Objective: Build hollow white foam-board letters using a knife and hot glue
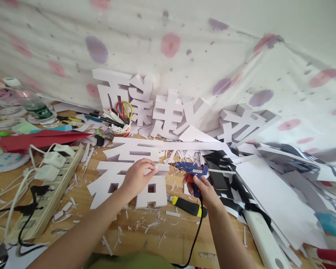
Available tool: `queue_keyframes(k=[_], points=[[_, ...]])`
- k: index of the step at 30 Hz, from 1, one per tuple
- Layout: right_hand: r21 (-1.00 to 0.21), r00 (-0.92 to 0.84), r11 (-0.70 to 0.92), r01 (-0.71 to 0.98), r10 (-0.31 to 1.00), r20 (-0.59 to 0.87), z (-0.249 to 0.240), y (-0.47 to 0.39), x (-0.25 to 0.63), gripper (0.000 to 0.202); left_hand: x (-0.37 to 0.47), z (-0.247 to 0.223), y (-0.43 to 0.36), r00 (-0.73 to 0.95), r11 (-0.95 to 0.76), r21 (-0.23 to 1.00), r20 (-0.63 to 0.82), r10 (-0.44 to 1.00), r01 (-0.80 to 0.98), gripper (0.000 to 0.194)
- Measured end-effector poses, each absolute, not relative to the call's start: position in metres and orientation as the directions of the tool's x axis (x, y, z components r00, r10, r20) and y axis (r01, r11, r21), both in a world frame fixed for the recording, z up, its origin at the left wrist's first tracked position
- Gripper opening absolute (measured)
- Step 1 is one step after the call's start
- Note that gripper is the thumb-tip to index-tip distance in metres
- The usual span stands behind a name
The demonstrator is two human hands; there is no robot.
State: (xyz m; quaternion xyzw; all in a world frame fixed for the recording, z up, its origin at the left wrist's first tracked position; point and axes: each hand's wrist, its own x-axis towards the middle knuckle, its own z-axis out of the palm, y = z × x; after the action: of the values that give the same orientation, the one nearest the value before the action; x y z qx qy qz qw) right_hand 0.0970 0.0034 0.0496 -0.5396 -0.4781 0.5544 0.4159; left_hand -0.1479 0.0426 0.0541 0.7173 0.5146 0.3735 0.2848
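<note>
My right hand [203,188] is wrapped round the handle of a blue hot glue gun [189,168], its nozzle pointing left and a black cord hanging below. My left hand [140,175] rests over the white cut-out character [114,167] lying on the wooden table. Its thumb and forefinger are close together at the character's right arm; whatever lies between them is too small to make out. The glue gun's nozzle is a short way right of those fingertips. A yellow-and-black handled knife [187,206] lies below the gun.
White characters [168,112] lean on the patterned curtain behind. At left are a power strip [49,194], cables, red paper [42,140] and a bottle [36,104]. A cup of scissors [121,130] stands behind. A phone [218,179] and white sheets [280,198] lie right. Paper scraps litter the table.
</note>
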Motion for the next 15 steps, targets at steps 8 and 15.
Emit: queue_keyframes(k=[8, 15], points=[[-0.977, 0.047, -0.215, 0.007, 0.976, -0.214, 0.047, -0.003, 0.106, 0.046, -0.291, 0.056, 0.046, -0.272, 0.203, 0.444, 0.097, 0.957, 0.873, 0.032], [-0.955, 0.044, -0.206, 0.215, 0.979, -0.201, 0.046, -0.005, 0.089, 0.043, -0.249, 0.058, 0.013, 0.056, -0.117, 0.248, 0.241, 0.969, 0.962, 0.044]])
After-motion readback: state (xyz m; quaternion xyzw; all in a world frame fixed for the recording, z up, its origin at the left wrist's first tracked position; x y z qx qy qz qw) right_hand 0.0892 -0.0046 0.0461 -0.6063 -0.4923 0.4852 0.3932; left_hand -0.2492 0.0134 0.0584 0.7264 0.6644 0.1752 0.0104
